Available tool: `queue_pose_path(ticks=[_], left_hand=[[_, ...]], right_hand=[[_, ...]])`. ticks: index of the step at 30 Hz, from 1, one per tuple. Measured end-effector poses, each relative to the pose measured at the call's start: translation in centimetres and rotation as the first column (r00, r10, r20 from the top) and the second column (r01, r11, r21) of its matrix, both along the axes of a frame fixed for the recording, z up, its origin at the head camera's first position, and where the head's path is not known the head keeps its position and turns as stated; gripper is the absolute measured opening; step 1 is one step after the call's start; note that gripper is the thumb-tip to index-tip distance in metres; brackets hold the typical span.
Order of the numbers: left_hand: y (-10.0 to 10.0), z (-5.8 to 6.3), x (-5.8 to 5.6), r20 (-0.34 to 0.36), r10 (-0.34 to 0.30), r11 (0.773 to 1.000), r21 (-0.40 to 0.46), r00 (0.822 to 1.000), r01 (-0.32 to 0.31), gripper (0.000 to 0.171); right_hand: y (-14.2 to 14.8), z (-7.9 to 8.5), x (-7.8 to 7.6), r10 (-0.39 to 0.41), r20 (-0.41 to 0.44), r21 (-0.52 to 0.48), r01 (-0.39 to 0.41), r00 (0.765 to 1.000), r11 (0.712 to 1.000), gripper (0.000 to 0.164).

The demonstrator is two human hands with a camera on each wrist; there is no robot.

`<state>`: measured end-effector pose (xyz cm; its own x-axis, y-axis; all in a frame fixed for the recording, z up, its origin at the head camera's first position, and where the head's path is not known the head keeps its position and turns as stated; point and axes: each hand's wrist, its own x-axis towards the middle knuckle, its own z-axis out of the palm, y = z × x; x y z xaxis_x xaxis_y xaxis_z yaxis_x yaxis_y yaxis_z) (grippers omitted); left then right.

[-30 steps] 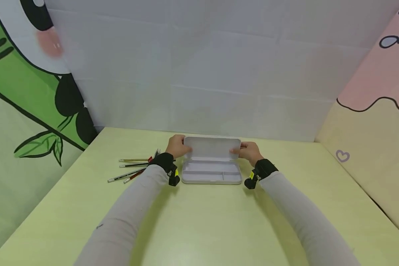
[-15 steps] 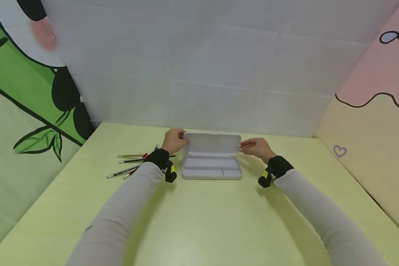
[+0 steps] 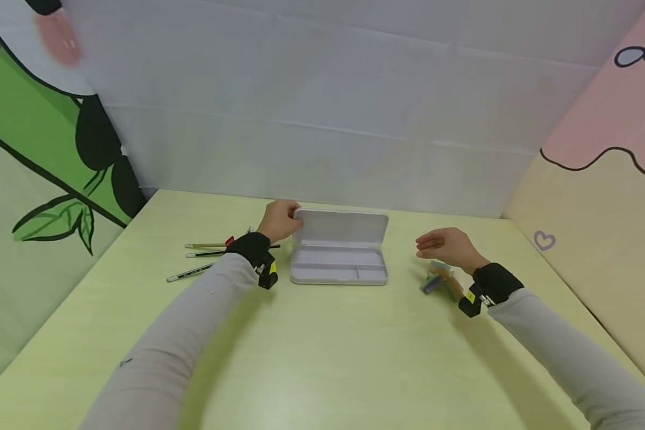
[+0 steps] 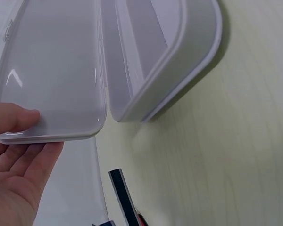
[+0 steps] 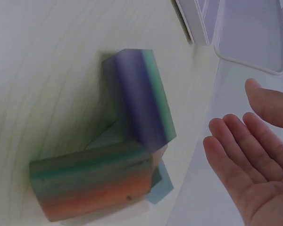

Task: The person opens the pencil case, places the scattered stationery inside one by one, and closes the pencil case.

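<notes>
A white pencil case (image 3: pixel 338 280) stands with its lid raised, its compartments bare inside. My left hand (image 3: pixel 279 222) grips the lid (image 3: pixel 344 229) at its left edge; in the left wrist view the thumb (image 4: pixel 21 118) lies on the inner face and the fingers behind it. To the right of the case, my right hand (image 3: pixel 450 248) hovers with fingers extended, holding nothing. Just below it are small striped blocks resembling erasers: a purple and green one (image 5: pixel 139 96) and an orange and green one (image 5: pixel 94 181), blurred in the right wrist view.
Several pencils (image 3: pixel 206 245) lie on the table to the left, partly hidden by the left wrist and sleeve. A white cloth backdrop (image 3: pixel 333 107) rises behind the table, with painted panels at both sides.
My right hand has let go of the lid's right edge and moved right, over the striped blocks. My left hand still holds the lid, which stays raised.
</notes>
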<state>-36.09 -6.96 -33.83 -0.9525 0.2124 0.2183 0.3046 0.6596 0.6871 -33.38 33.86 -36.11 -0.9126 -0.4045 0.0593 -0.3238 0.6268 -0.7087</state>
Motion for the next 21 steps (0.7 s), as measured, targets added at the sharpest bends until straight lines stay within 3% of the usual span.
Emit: queue_pose_path(ticks=[1, 5, 12, 21], left_hand=[[0.0, 0.0, 0.0, -0.003, 0.0, 1.0, 0.001, 1.0, 0.0, 0.017], [0.0, -0.1, -0.1, -0.021, 0.0, 1.0, 0.004, 1.0, 0.0, 0.015], [-0.1, -0.2, 0.2, -0.017, -0.011, 1.0, 0.021, 1.0, 0.011, 0.015], [0.1, 0.1, 0.1, -0.004, -0.013, 1.0, 0.024, 1.0, 0.013, 0.017]], right_hand=[[-0.6, 1.2, 1.2, -0.038, 0.004, 0.049, 0.038, 0.999, 0.998, 0.053], [-0.8, 2.5, 2.7, -0.08, -0.036, 0.157, 0.085, 0.996, 0.984, 0.043], [0.4, 2.3, 3.0, -0.138, -0.065, 0.229, 0.15, 0.988, 0.962, 0.038], [1.6, 2.6, 2.7, -0.187, -0.023, 0.245, 0.187, 0.982, 0.951, 0.039]])
